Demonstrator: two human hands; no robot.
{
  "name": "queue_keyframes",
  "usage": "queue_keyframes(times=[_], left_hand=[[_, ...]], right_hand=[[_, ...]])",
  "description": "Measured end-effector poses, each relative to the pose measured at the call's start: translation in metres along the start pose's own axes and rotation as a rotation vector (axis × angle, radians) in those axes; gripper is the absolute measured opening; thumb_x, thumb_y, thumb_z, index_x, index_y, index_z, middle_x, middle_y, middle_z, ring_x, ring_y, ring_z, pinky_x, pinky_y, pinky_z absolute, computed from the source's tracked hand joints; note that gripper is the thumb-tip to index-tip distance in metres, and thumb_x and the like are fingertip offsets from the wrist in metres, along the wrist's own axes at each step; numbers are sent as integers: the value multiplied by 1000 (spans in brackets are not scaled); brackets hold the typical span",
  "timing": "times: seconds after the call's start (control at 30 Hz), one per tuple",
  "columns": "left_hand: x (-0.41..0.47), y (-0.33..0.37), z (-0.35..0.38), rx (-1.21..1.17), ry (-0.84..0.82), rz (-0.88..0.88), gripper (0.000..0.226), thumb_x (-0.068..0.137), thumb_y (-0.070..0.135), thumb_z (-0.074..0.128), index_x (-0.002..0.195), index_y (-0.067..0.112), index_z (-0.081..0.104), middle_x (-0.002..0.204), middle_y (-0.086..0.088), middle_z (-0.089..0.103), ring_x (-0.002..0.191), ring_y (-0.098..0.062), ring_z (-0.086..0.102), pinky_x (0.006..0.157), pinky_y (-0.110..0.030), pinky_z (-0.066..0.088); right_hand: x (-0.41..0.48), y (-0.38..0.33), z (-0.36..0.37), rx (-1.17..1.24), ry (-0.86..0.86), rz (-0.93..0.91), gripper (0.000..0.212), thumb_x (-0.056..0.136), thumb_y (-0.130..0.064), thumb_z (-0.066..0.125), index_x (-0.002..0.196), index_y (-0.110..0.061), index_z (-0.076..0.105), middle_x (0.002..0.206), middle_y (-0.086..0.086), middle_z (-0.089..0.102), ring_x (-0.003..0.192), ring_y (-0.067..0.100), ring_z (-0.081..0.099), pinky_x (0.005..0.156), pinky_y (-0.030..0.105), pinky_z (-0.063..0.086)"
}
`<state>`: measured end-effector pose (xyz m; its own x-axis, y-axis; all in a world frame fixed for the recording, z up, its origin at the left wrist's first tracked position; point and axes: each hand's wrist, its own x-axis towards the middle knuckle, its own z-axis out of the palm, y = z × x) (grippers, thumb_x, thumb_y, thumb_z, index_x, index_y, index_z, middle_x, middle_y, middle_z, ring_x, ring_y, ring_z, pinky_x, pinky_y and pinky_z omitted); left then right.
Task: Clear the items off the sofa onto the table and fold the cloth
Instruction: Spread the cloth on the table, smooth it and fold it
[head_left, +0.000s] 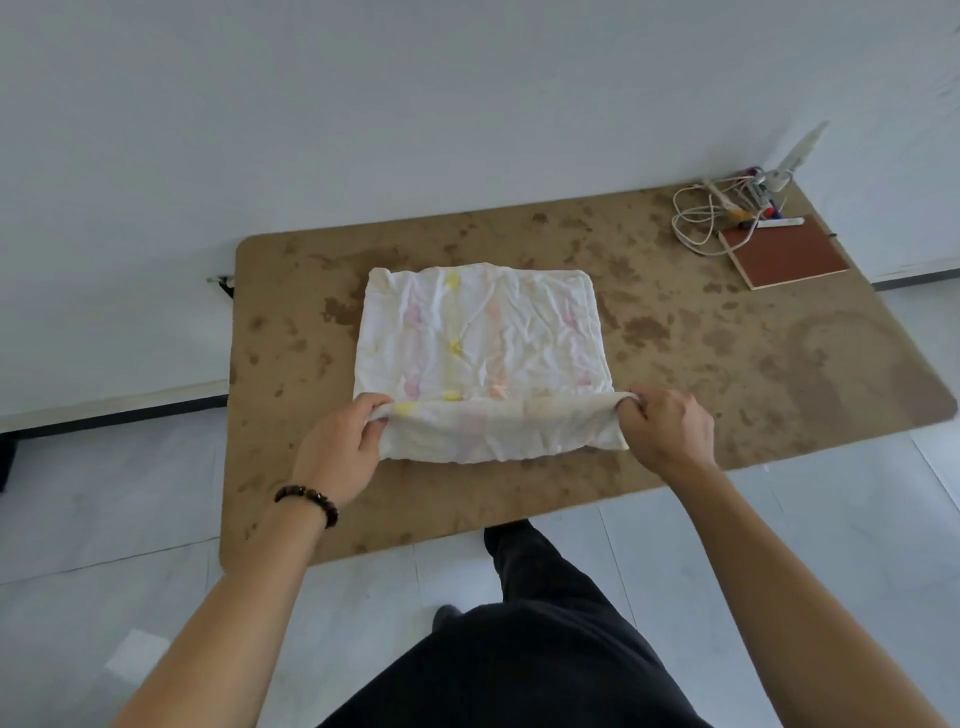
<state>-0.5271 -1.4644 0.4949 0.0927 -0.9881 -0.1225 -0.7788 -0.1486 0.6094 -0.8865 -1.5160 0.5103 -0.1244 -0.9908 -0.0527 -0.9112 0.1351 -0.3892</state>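
I see the cloth (483, 343) lying flat on the brown tabletop (727, 364), near edge lifted. Left hand (343, 447) grip clamped on its left corner, right hand (667, 428) grip clamped on its right corner.

Far right corner: reddish-brown notebook (787, 255) lying flat, white cable (693, 221) coiled just beside it w/ a clutter of small bits, too small to tell. Beaded bracelet (307, 501) on wrist. Black trousers (524, 665) over pale tiled floor (104, 519).
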Motion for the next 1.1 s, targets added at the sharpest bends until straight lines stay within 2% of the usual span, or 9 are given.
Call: queue_keyframes(times=[0.1, 0.37, 0.47, 0.53, 0.63, 0.73, 0.83, 0.97, 1.1], left_hand=[[76, 6, -11, -19, -112, -56, 23, 101, 23, 41, 116, 28, 58, 91, 2, 66, 78, -20, 61, 69, -42, 53], [286, 15, -12, 185, -340, -156, 25, 100, 14, 36, 110, 16, 59, 105, -6, 59, 95, -30, 55, 75, -33, 41], [332, 12, 0, 240, -274, -207, 34, 101, 18, 36, 129, 15, 55, 125, -12, 59, 109, -34, 57, 91, -43, 47], [338, 11, 15, 411, -134, -210, 41, 100, 25, 37, 140, 17, 44, 134, -14, 52, 117, -36, 52, 99, -46, 42], [313, 11, 49, 488, 59, -65, 46, 101, 27, 36, 144, 13, 38, 149, -18, 36, 133, -36, 38, 109, -52, 27], [277, 5, 82, 572, -65, 48, 54, 103, 40, 27, 152, 18, 24, 161, -16, 10, 149, -31, 8, 118, -56, 6], [254, -22, 105, 688, -148, -49, 63, 99, 59, 10, 155, 31, 0, 163, -10, -7, 149, -27, -10, 115, -61, -7], [259, -62, 106, 652, -147, -259, 73, 90, 73, -4, 151, 35, -16, 162, -3, -15, 149, -24, -13, 115, -63, -1], [268, -63, 106, 591, -164, -257, 77, 88, 74, -3, 152, 33, -14, 162, -3, -18, 149, -25, -15, 117, -60, 0]], right_hand=[[73, -9, 1, 27, -109, 28, 27, 76, -30, 40, 56, -11, 38, 50, -2, 43, 46, 18, 35, 47, 25, 26], [261, -33, 35, 32, -281, 143, 27, 84, -27, 42, 63, -10, 47, 63, 4, 47, 64, 28, 48, 53, 29, 32], [302, -40, 59, 25, -322, 162, 32, 90, -33, 42, 98, -12, 64, 89, 7, 57, 93, 33, 59, 69, 33, 40], [312, -45, 76, -18, -321, 162, 45, 93, -38, 45, 130, -13, 50, 122, 13, 52, 118, 36, 49, 93, 41, 42], [291, -52, 106, -31, -162, 19, 58, 95, -35, 45, 147, -13, 32, 154, 18, 27, 142, 36, 26, 117, 47, 22], [240, -66, 142, -68, -114, -194, 60, 101, -36, 37, 155, -15, 21, 163, 21, 7, 150, 38, 6, 121, 50, 8], [216, -62, 173, -206, -244, -374, 67, 102, -52, 29, 158, -21, 12, 164, 18, -2, 151, 36, -3, 122, 52, 1], [249, -5, 175, -315, -285, -171, 78, 96, -72, 15, 157, -29, -5, 165, 13, -9, 152, 26, -11, 121, 50, -4], [261, 4, 170, -370, -300, -210, 78, 94, -74, 10, 157, -31, -5, 165, 11, -7, 152, 24, -8, 122, 51, -3]])
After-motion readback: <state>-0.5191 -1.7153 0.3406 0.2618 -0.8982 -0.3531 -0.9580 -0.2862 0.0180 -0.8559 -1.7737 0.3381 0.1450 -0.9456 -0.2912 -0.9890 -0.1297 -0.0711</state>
